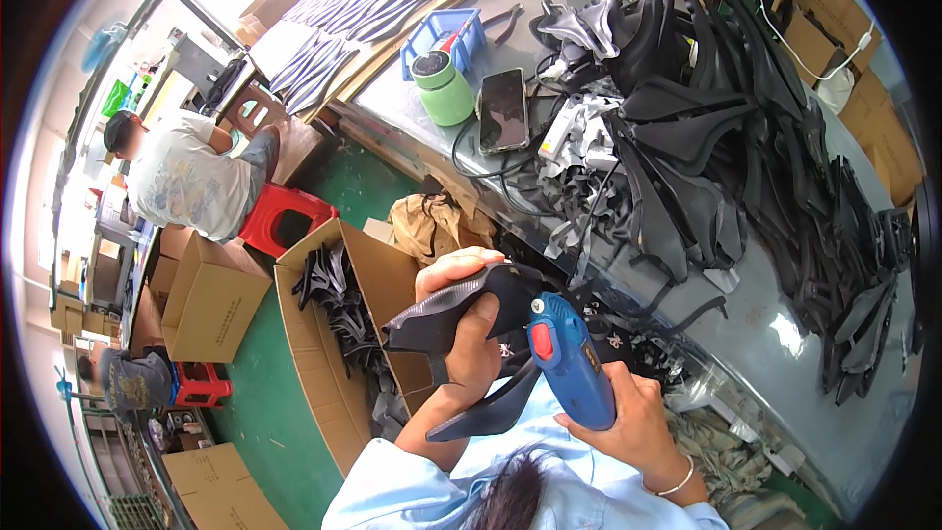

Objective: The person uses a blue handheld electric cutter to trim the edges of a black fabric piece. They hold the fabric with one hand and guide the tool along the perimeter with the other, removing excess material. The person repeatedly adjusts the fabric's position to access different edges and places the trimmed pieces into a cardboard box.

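Observation:
My left hand grips a black saddle-shaped piece, thumb on the near side and fingers over its upper edge. A curved black tail of it hangs below. My right hand is wrapped round a blue handheld power tool with a red button near its head. The tool's head touches or nearly touches the piece; its working tip is hidden. To the left stands an open carton with several black pieces inside.
The metal table carries piled black pieces, grey scraps, a phone, a green jar, a blue basket and pliers. A cable loops at its edge. Two people sit on red stools at left.

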A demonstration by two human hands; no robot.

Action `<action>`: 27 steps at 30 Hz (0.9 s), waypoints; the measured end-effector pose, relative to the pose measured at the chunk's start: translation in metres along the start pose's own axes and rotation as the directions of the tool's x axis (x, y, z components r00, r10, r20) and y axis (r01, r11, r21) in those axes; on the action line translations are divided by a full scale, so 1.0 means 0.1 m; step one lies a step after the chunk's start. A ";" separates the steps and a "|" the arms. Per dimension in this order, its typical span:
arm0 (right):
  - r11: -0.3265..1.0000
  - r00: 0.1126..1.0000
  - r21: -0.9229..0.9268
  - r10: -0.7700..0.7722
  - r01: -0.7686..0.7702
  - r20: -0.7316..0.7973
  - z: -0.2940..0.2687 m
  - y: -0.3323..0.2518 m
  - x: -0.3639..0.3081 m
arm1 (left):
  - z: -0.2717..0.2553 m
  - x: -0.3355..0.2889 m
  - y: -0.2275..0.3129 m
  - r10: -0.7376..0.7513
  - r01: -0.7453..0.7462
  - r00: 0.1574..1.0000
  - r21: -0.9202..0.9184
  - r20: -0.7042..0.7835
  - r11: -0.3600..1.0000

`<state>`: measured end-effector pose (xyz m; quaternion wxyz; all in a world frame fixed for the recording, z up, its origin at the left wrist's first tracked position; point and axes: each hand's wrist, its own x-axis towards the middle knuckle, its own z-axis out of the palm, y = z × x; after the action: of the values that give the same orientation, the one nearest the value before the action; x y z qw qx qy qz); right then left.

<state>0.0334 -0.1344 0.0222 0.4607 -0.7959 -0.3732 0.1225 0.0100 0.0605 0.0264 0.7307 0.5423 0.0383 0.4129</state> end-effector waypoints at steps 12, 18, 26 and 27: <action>0.968 0.989 -0.230 -0.119 0.096 -0.085 0.03 -0.01 0.01 | 0.06 -0.01 0.20 -0.348 0.349 0.937 0.030 -0.036 0.937; 0.953 0.987 -0.282 -0.136 0.107 -0.086 0.04 0.02 -0.01 | 0.05 0.14 0.39 -0.455 0.416 0.887 0.294 0.077 0.861; 0.974 0.990 -0.184 -0.139 0.132 -0.028 -0.05 -0.05 0.02 | -0.08 0.23 0.32 -0.580 0.452 0.733 0.382 0.356 0.806; 0.974 0.989 -0.175 -0.146 0.140 -0.023 -0.05 -0.06 0.02 | -0.11 0.18 0.26 -0.582 0.500 0.744 0.304 0.330 0.811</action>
<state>0.0348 -0.1342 0.0299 0.4040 -0.8061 -0.4304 0.0417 0.0013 0.0819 0.0506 0.7533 0.6504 0.0818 0.0539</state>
